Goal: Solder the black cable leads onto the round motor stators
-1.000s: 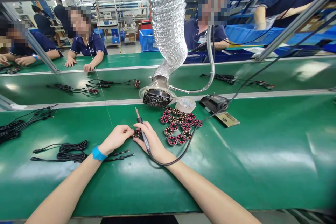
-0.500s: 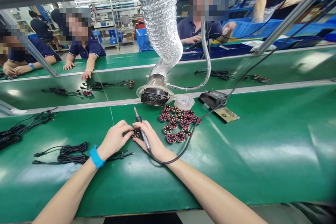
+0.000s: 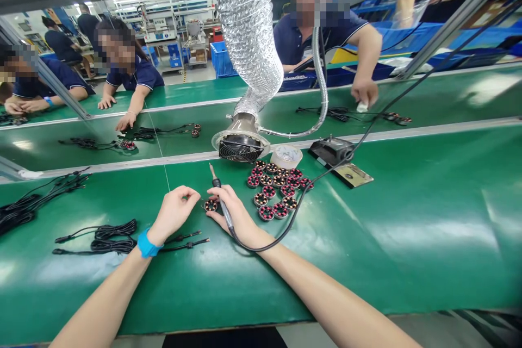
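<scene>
My right hand (image 3: 233, 212) is closed round a soldering iron (image 3: 225, 212), its tip pointing up and away from me. Thumb and fingers of the same hand are also at a small round coil part (image 3: 211, 205). Just left of that part, my left hand (image 3: 179, 207) has thumb and forefinger pressed together; whatever they pinch, perhaps a thin wire, is too small to make out. Several more round parts with red and copper-coloured windings (image 3: 280, 211) lie to the right. Black cables (image 3: 112, 238) lie beside my left wrist, their bare ends near my hands.
A fume duct with a fan (image 3: 240, 149) hangs ahead. Behind the round parts are a tape roll (image 3: 286, 156) and a soldering stand (image 3: 332, 151). More cables (image 3: 20, 206) lie far left. Across a lower green belt (image 3: 244, 119), people sit; one person's hand (image 3: 364, 92) reaches over it.
My left hand has drawn back slightly leftward from the round part. Across the belt, one person's arm has reached forward and down at the right, and another person's hand has shifted left.
</scene>
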`<action>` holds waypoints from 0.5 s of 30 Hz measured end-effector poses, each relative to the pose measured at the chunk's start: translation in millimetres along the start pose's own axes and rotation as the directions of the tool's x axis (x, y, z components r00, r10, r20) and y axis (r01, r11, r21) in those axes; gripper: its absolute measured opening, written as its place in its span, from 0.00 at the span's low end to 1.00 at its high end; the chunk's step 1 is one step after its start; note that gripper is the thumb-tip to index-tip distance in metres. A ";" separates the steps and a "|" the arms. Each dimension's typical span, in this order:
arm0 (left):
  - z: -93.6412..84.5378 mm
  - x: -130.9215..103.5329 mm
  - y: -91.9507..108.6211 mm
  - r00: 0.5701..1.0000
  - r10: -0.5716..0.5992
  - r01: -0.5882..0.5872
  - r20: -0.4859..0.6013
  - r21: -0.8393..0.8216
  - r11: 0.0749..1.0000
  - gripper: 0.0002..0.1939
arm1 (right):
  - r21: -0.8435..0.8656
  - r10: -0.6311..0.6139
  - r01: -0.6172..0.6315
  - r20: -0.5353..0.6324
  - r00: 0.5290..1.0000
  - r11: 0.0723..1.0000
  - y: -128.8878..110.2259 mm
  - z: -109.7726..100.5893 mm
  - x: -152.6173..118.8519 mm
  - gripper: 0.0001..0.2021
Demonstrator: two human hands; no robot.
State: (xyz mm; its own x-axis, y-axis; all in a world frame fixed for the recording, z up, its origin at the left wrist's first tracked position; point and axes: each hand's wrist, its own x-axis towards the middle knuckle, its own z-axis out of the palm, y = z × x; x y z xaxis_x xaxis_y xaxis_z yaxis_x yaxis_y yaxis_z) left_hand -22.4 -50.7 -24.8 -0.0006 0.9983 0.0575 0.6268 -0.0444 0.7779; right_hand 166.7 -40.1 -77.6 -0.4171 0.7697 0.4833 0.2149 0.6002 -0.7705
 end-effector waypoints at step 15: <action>3.0 -1.1 10.8 0.938 -0.272 0.344 0.215 -0.463 0.817 0.14 | -0.052 0.014 -0.014 -0.011 1.000 0.999 -0.9 -0.4 0.4 0.27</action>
State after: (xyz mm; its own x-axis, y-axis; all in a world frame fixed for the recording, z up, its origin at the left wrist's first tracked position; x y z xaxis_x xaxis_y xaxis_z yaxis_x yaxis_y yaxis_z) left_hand -13.3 -52.2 -18.3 -0.0036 0.9562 -0.2926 0.1507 0.2898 0.9451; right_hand 166.6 -40.2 -76.5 -0.4045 0.7802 0.4772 0.2665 0.5997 -0.7546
